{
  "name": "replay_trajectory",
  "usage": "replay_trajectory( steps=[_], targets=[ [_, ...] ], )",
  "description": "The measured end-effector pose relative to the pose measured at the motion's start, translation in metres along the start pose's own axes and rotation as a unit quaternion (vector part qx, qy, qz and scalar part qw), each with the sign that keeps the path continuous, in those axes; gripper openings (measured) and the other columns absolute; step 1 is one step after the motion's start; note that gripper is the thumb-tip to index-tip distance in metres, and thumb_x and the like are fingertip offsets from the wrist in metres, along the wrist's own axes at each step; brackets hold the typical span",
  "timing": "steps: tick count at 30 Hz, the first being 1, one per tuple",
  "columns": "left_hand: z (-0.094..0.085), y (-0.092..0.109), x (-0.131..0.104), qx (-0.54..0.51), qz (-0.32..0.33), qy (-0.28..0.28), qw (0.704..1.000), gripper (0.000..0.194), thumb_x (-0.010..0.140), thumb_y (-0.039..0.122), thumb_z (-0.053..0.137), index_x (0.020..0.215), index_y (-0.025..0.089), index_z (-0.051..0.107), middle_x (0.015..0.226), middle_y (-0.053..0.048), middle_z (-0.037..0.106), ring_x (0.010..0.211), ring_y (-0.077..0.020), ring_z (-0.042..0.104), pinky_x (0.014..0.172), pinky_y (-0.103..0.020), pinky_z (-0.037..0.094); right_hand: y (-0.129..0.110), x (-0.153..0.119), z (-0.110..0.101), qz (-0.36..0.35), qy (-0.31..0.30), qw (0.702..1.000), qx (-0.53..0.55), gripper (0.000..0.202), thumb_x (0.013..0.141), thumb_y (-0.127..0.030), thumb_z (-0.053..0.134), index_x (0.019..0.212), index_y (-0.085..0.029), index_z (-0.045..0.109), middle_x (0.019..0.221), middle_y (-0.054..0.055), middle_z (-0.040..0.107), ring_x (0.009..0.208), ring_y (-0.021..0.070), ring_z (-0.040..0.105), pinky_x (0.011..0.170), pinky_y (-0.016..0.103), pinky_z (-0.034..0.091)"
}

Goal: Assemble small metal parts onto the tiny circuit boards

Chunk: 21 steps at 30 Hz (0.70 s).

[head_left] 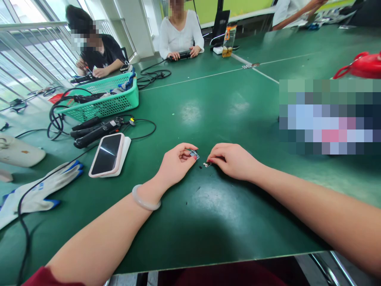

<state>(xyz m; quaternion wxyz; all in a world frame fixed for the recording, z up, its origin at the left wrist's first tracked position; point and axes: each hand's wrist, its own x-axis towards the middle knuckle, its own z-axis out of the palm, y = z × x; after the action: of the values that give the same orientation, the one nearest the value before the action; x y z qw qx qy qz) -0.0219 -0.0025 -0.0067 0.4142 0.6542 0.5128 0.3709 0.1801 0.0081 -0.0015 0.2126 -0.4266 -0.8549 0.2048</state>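
Thumb and fingers of my left hand [178, 161] are closed on a small grey metallic piece [194, 154] just above the green table [166, 234]. To its right, my right hand [233, 161] pinches a small dark and whitish piece [206, 164] at the table surface. The two hands are a short way apart, not touching. A tiny black bit [200, 167] lies on the table between them, below the fingertips. The fine shape of the small pieces is too small to tell.
Left of my hands lie a phone [107, 154], black corded tools [97, 131], a teal basket [110, 104] and a glove [41, 188]. A bottle [228, 41] stands at the back, a red pouch [366, 65] at right. Several people sit around the table.
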Motion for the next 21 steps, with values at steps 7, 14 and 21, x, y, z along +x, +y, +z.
replay_trajectory(
  steps=[7,14,21],
  targets=[
    [0.0003,0.0016,-0.0005,0.018,0.005,-0.003,1.0,0.026,0.074,0.026,0.064,0.1,0.018,0.064,0.082,-0.003,0.065,0.074,-0.0116,0.061,0.073,-0.026,0.05,-0.0069,0.0029,0.0042,0.01,-0.014,0.999,-0.046,0.016,0.083,-0.031,0.059,0.075,-0.021,0.068,0.083,0.002,0.065,0.078,0.0164,0.06,0.071,0.029,0.045],
    [0.0012,0.0038,-0.0013,0.029,-0.002,-0.011,1.0,0.027,0.074,0.025,0.064,0.1,0.018,0.063,0.082,-0.003,0.064,0.075,-0.0117,0.061,0.074,-0.025,0.05,-0.0051,0.0039,0.009,0.005,-0.009,0.999,-0.042,0.017,0.086,-0.027,0.054,0.075,-0.019,0.064,0.082,0.003,0.063,0.076,0.0155,0.058,0.07,0.028,0.044],
    [0.0005,0.004,-0.0008,0.031,0.0,-0.014,0.999,0.027,0.075,0.026,0.063,0.101,0.018,0.064,0.081,-0.002,0.063,0.075,-0.0117,0.06,0.074,-0.026,0.05,-0.0012,0.0046,0.0035,0.03,0.002,1.0,-0.002,0.016,0.085,-0.023,0.054,0.074,-0.019,0.065,0.08,0.002,0.064,0.076,0.0148,0.058,0.07,0.027,0.043]
  ],
)
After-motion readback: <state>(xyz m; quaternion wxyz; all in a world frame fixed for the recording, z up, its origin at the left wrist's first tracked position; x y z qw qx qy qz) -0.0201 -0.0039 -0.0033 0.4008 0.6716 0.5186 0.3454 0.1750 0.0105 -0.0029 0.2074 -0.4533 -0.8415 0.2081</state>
